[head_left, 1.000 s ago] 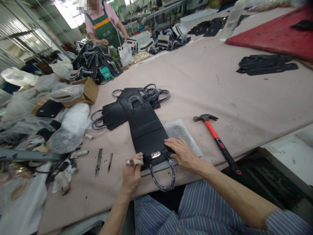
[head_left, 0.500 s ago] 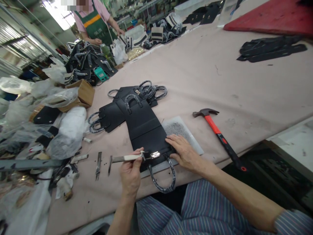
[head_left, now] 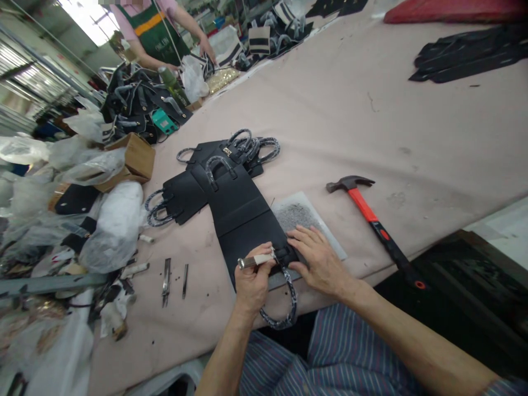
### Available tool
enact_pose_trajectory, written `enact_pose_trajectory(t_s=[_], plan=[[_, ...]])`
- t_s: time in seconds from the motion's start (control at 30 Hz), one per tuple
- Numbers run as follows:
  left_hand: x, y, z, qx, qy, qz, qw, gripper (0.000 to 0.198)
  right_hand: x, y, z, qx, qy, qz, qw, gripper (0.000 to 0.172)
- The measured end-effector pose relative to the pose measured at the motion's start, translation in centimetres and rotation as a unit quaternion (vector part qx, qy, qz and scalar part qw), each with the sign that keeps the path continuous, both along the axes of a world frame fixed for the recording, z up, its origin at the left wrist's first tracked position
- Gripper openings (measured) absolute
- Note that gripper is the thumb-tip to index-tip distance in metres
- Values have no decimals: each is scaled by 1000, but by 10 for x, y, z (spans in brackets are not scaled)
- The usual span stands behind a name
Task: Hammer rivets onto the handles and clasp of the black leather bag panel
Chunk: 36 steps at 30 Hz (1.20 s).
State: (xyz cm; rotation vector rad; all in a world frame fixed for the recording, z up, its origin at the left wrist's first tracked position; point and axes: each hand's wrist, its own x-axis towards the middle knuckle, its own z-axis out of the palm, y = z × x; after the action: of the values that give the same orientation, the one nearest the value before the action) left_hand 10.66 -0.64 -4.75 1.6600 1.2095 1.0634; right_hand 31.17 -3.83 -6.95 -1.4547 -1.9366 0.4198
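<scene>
A black bag panel (head_left: 243, 212) lies lengthwise before me, its near end on a pale slab (head_left: 328, 231). My left hand (head_left: 250, 286) grips a metal punch (head_left: 256, 260) with white wrapping round its shank. The punch leans over the panel's near end, by the base of a plastic-wrapped handle (head_left: 292, 291). My left hand and the punch cover that spot, so the metal clasp is hidden. Flat over the panel's right edge rests my right hand (head_left: 319, 264), open with fingers spread, partly on the slab.
A claw hammer (head_left: 363, 209) lies to the right. Two slim metal tools, a forked one (head_left: 166, 280) and a short rod (head_left: 185, 280), are on the left. More bag panels (head_left: 185, 192) pile up behind. Plastic bags and a cardboard box (head_left: 138, 157) crowd the left; a co-worker (head_left: 160, 38) stands beyond.
My left hand has moved right with the punch, which has swung from lying nearly level to leaning over the handle's base. My right hand stays on the panel's edge. The view has shifted slightly.
</scene>
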Motion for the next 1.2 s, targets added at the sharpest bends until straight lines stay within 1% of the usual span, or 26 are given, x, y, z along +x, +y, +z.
enact_pose_trajectory(t_s=[0.17, 0.3, 0.43, 0.7, 0.87, 1.1, 1.2], plan=[[1, 2, 1, -6, -4, 8, 1000, 13, 4, -2, -6, 35, 42, 19, 998, 29], [1, 1, 1, -6, -20, 1, 1000, 13, 5, -3, -7, 45, 45, 19, 998, 23], [2, 1, 2, -2, -27, -16, 999, 11, 5, -2, -7, 47, 46, 17, 998, 23], [3, 2, 4, 8, -18, -28, 999, 13, 4, -3, -7, 43, 46, 14, 998, 23], [4, 2, 4, 12, -20, -24, 999, 13, 4, -2, -5, 44, 52, 12, 998, 23], [5, 3, 2, 37, 1, -28, 999, 14, 4, -2, -7, 52, 48, 15, 997, 23], [6, 3, 2, 55, 26, -32, 998, 14, 4, -2, -7, 47, 48, 14, 998, 25]])
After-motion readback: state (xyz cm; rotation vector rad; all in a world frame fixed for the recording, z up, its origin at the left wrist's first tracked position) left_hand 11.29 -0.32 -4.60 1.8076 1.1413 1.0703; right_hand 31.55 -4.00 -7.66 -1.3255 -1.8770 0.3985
